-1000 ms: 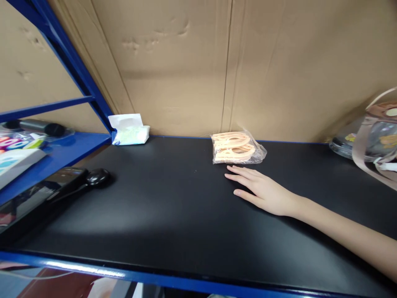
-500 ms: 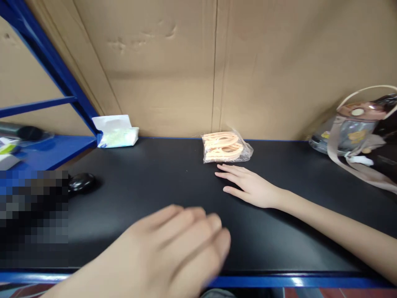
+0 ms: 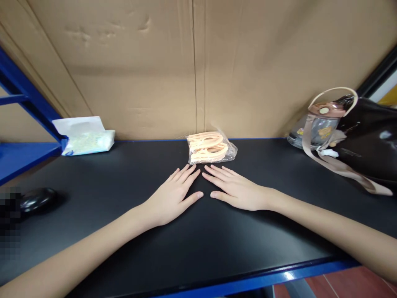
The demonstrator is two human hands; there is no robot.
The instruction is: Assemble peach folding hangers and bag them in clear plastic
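Note:
My left hand [image 3: 171, 194] lies flat on the black tabletop [image 3: 198, 244], fingers spread and holding nothing. Facing it, my right hand [image 3: 237, 188] also rests flat with its fingers apart, and a small gap separates the two thumbs. Just beyond the fingertips, near the back edge, is a clear plastic bag [image 3: 231, 154] with peach-coloured looped plastic pieces [image 3: 208, 147] inside, which look like folded hangers. The fingertips of both hands come close to the bag's front edge; whether any touches it I cannot tell.
A soft tissue pack [image 3: 88, 140] with its flap raised stands at the back left, and a black mouse [image 3: 39, 200] lies nearer. At the right are a clear water bottle [image 3: 322, 128] with a strap and a black bag [image 3: 369, 140]. Cardboard [image 3: 139, 74] lines the back.
My left hand, raised and blurred in the foreground before, has gone down and forward onto the tabletop beside my right hand. The right hand stays flat. The view has shifted to the right.

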